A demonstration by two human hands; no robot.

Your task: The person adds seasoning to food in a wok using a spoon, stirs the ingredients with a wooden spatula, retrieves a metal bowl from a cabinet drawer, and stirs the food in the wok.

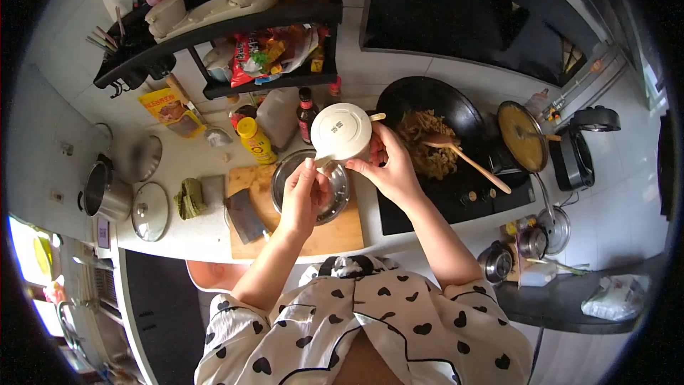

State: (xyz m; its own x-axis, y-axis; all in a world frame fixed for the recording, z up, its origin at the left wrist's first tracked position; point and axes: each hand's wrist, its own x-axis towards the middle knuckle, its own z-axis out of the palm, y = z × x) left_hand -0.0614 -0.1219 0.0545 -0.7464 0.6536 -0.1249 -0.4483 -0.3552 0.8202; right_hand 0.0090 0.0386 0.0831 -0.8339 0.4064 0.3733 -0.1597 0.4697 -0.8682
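Observation:
A cream-coloured round seasoning pot (342, 132) is held up over the counter, its flat face with small dark print turned towards me. My right hand (390, 170) grips its right and lower side, the thumb along the edge. A short handle (377, 117) sticks out at its upper right. At the pot's pointed lower-left edge, my left hand (306, 196) is closed, thumb raised against it; its other fingers are curled and partly hidden. Beneath the hands, a steel bowl (280, 184) stands on a wooden cutting board (335, 241). A cleaver (247, 215) lies on the board's left part.
Right of my hands, a black wok (463, 110) holds cooked food and a wooden spatula (467, 160). A smaller pan (524, 139) stands farther right. Behind are a yellow bottle (255, 141), a dark sauce bottle (306, 114) and a shelf (235, 25). A steel pot (107, 192) is left.

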